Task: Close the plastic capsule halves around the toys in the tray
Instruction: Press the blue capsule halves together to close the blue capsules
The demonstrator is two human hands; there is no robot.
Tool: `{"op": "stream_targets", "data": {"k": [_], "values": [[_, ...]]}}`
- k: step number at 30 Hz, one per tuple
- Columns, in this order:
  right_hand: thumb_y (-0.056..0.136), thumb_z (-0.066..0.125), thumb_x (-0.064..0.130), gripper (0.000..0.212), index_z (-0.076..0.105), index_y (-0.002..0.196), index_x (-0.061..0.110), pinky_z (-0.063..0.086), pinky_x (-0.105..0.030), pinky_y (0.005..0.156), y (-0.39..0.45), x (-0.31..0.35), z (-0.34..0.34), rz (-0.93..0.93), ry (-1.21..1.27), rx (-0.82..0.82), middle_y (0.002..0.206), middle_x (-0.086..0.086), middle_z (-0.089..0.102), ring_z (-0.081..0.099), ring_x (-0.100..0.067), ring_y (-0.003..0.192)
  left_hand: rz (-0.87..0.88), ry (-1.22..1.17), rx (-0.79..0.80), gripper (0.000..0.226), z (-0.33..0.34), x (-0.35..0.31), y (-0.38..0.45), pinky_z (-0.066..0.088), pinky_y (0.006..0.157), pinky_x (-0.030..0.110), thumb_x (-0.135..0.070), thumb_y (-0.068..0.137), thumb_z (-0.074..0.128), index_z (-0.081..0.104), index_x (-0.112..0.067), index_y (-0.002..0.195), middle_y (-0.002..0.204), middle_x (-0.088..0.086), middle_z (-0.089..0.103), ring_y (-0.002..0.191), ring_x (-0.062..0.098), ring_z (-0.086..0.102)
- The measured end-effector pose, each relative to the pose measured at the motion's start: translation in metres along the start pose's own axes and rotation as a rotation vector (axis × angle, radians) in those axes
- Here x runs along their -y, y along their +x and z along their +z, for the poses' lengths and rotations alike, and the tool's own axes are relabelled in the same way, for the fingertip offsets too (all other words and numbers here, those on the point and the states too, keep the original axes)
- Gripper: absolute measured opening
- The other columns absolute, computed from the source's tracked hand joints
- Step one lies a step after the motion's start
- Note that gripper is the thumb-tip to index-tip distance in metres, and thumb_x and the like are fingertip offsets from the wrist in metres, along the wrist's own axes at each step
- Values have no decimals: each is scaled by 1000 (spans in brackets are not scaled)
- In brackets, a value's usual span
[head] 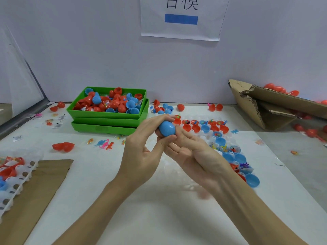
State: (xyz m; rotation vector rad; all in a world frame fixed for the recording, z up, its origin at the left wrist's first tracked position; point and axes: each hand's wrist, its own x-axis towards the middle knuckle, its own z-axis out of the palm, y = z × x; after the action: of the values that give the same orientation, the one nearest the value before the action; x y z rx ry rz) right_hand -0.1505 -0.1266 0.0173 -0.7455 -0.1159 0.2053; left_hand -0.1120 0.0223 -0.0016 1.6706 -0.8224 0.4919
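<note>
Head view: blue capsule (166, 128) held up over the table, between both hands, just in front of the clear tray (215, 138). Left hand (141, 152) curled over the top of it, thumb pressed up against the underside. Right hand (192, 152) beneath, palm up, fingers nearly straight, cradling the far side rather than wrapping it. Seam between the halves not readable from here, so cannot tell whether fully snapped.

Tray behind the hands: rows of open red and blue halves, several with small toys (233, 149) inside, not yet closed. Green bins (109, 121) stacked at the back left, heaped with loose halves.

Likely handling: light, thin, stiff plastic, smooth and a little slippery, prone to popping sideways under an off-centre squeeze. Best taken at the two domed ends, pressed straight together along the long axis.
</note>
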Motion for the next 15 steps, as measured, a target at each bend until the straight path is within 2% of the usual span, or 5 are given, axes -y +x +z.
{"op": "stream_targets", "data": {"k": [6,10,13,15], "values": [[95,64,14,32,70,123,-1,59,-34,94,-1,-1,1,-10,-17,-65,126,-17,70,69,-28,117,-24,-3,20,39,-2,3,1,46,113,33,-21,96,71,66,-7,131,133,0,69,134,19,59],[95,68,15,37,64,128,-1,54,-37,102,2,-5,1,-91,-71,-92,128,-17,70,67,-29,121,-127,-67,107,35,2,5,1,42,117,31,-27,106,56,59,-19,139,142,-11,62,142,12,50],[94,69,20,35,65,122,-2,57,-37,99,4,-6,0,-229,-188,-166,122,-20,71,69,-32,116,-275,-258,157,36,5,5,2,36,121,38,-31,108,44,57,-24,142,147,-10,59,145,11,46],[96,65,21,33,66,120,-2,58,-36,97,4,-5,-1,-289,-263,-181,118,-19,73,71,-32,112,-350,-423,148,41,4,4,3,32,123,43,-33,110,38,56,-19,144,150,-4,57,147,14,44]]}}
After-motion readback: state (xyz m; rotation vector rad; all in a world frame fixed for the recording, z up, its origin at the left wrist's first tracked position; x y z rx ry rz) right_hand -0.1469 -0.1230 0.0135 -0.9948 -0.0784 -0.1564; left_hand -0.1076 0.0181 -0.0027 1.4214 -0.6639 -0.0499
